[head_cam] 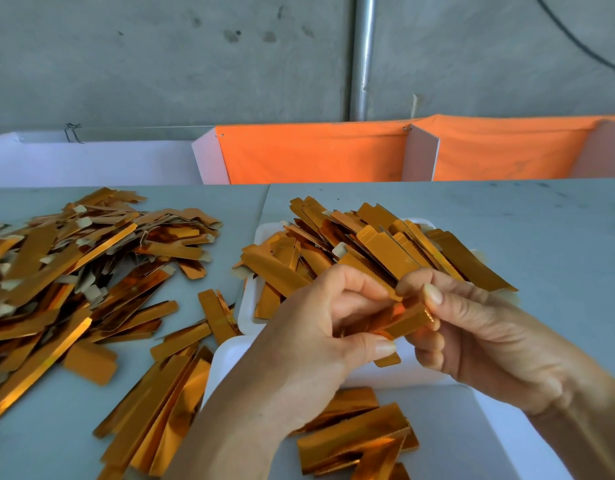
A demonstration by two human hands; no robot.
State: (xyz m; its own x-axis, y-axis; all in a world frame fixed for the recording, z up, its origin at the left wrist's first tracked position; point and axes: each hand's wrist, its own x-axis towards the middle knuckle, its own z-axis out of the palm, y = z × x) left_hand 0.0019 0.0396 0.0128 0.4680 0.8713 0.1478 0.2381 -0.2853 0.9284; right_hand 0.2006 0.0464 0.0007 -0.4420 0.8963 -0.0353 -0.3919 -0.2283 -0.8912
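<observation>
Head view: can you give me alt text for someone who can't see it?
A left hand and right hand pinch one gold strip between them, over a white tray heaped with similar strips. A larger loose pile lies on the grey table to the left; folded pieces sit in a nearer tray.

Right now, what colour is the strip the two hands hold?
The strip is shiny gold-orange, held by the left hand and right hand; best in the head view.
</observation>
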